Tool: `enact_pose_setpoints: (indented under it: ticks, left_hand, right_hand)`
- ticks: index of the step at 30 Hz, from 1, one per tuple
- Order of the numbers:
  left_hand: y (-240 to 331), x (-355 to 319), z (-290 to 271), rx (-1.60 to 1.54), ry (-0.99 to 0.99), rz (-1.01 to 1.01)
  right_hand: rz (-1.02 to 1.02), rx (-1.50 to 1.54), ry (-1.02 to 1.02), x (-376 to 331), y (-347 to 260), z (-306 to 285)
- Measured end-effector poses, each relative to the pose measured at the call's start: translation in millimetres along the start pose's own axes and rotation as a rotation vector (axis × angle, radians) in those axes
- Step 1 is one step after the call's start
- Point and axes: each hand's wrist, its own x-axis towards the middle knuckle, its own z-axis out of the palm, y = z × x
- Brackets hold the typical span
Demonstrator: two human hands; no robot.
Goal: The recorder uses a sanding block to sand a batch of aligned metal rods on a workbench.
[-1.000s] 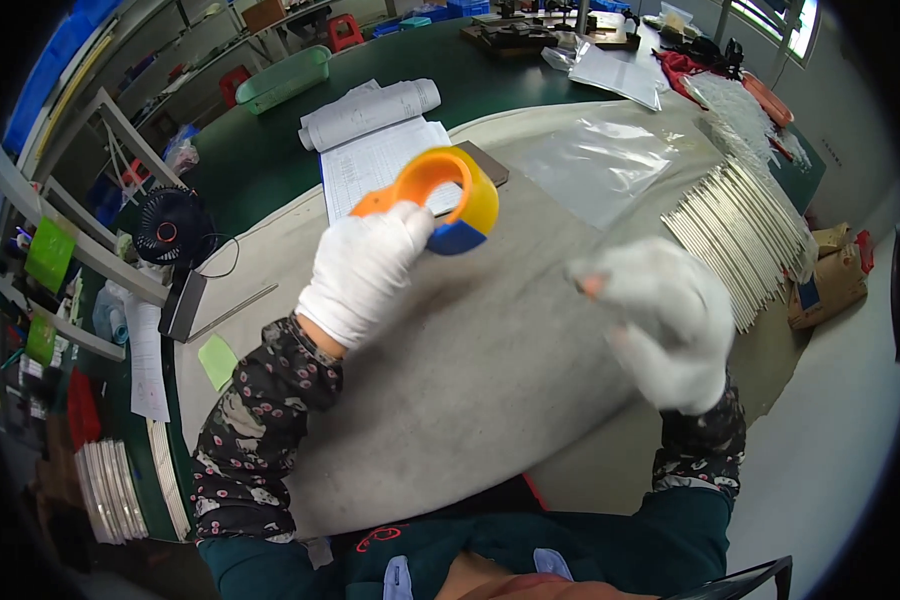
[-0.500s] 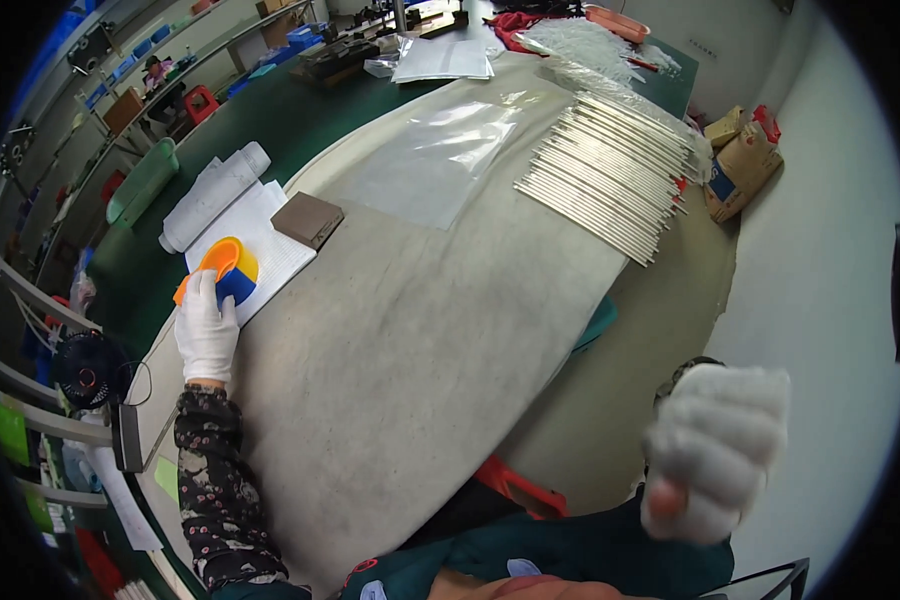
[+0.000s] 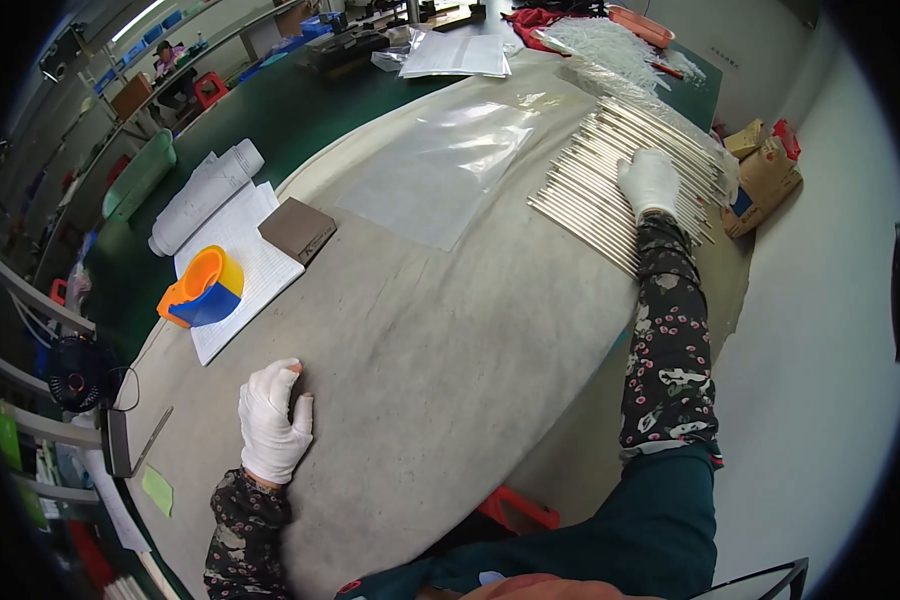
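At the upper right, the silvery rods (image 3: pixel 585 205) lie side by side directly under the right grip (image 3: pixel 652 182); whether it clamps any, I cannot tell. Lower left, the left grip (image 3: pixel 273 425) holds thumb and fingers apart.

Shiny mtl rods (image 3: pixel 592 200), glossy plast. sheet (image 3: pixel 445 175), matt bench cover (image 3: pixel 420 340)

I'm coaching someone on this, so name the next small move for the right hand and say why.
Probably close the right hand on a few metal rods: it is at their row, though whether it grips any is unclear; the left hand looks empty, and the tape dispenser sits on the white paper, out of both hands.
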Motion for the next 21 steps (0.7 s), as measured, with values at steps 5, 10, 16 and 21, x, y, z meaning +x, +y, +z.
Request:
enact_pose_setpoints:
  ticks: [5, 10, 16, 21]
  left_hand:
    - [2.7, 4.3, 0.2, -0.016, -0.025, 0.013]
    - [0.8, 2.7, 0.4, -0.01, -0.022, 0.008]
    - [-1.1, 0.7, 1.4, -0.044, -0.008, 0.019]
    - [10.1, 9.0, 0.9, -0.061, 0.022, 0.098]
  right_hand:
    - [0.051, 0.057, -0.052, -2.7, 4.2, 4.1]
    - [0.066, 0.063, -0.144, -11.9, -5.6, -9.0]
    - [0.08, 0.115, -0.284, -25.1, -7.0, -20.9]
    - [0.06, 0.139, -0.341, -52.2, -22.7, -31.4]
